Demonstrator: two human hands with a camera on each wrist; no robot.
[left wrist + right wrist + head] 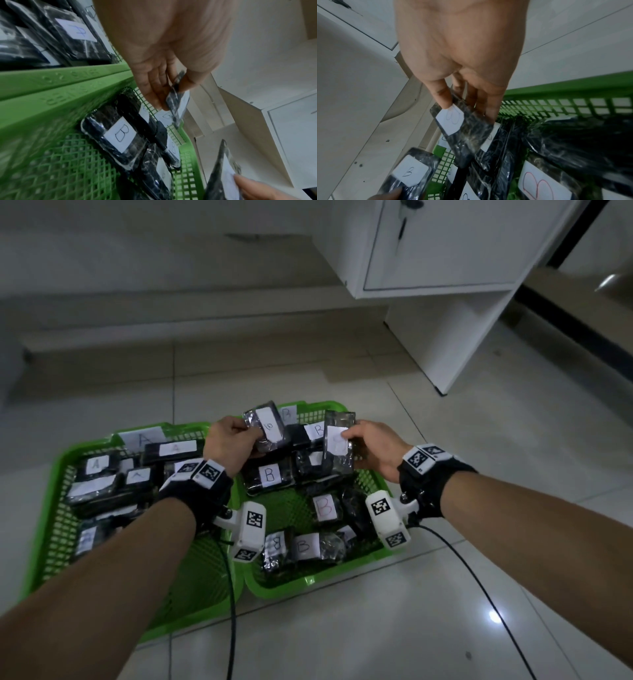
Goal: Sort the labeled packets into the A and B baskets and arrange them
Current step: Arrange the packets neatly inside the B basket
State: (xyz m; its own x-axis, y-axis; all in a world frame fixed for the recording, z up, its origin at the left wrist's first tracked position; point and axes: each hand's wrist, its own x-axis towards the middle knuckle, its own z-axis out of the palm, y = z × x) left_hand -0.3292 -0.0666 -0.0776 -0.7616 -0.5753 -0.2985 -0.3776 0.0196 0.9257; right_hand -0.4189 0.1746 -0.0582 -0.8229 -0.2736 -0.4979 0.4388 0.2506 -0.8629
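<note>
Left hand (230,446) and right hand (376,447) each grip 1 B packet (265,426) above the B basket (373,479).

The A basket (58,491) sits on the floor (445,594) below the left hand (227,446), touching the B basket (371,479) below the right hand (375,448), with a cabinet (445,268) beyond both.

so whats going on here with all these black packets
A person is sorting black wrapped packets into two green baskets on the floor. The left hand pinches one packet and the right hand pinches another packet, both raised above the B basket; each label reads B in the right wrist view. The A basket on the left holds A-labeled packets, and the B basket already holds several B-labeled ones lying loosely, not yet lined up.
</note>
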